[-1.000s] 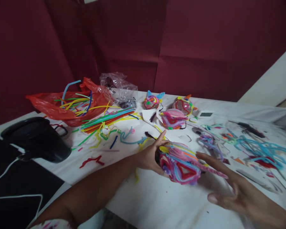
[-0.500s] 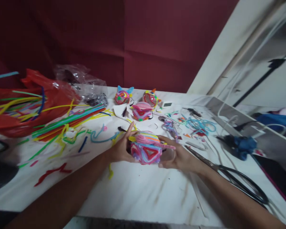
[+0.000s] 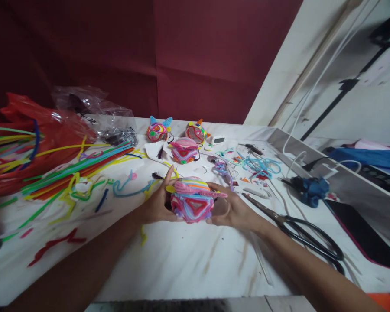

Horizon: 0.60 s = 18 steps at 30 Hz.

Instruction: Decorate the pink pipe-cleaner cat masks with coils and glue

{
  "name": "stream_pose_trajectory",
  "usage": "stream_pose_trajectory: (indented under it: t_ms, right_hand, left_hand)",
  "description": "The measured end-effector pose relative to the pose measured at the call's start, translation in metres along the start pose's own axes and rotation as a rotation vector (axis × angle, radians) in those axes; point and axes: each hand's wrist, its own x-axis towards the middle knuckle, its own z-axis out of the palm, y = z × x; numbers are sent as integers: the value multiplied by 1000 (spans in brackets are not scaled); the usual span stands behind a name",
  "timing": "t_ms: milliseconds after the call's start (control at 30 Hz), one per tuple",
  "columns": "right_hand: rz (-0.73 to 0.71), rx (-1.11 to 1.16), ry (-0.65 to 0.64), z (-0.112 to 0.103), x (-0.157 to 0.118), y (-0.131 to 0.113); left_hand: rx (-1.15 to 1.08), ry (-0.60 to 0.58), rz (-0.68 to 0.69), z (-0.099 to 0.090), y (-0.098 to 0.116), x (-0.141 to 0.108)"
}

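A round ornament [image 3: 192, 203] covered in pink, red, blue and orange pipe cleaners is at the middle front of the table. My left hand [image 3: 159, 203] is closed on its left side, the index finger pointing up and away. My right hand [image 3: 235, 210] curves around the right side, its thumb low near the base; a gap shows between palm and ornament. The undersides of the fingers are hidden. Just beyond stands a similar pink ornament [image 3: 184, 151]. Behind it are one with blue ears [image 3: 157, 131] and one with orange points [image 3: 196, 133].
Large black-handled scissors [image 3: 284, 220] lie right of my right hand, near a dark phone [image 3: 360, 232]. Loose pipe cleaners [image 3: 74, 173] and a red plastic bag [image 3: 61, 134] spread over the left. Blue scraps [image 3: 261, 164] and a small white digital display [image 3: 218, 140] lie farther back.
The camera view has turned slightly right, so everything sits farther left in the picture. Both hands keep their hold on the ornament, with little visible change in grip.
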Motion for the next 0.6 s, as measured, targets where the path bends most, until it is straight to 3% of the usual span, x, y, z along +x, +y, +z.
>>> stream_pose_trajectory:
  t_ms: [333, 600]
  right_hand:
    - [-10, -73, -11, 7, -6, 12]
    - [-8, 0, 43, 22, 1, 26]
  left_hand:
    - [-26, -9, -52, 6, 11, -2]
    - [-61, 0, -64, 6, 7, -4]
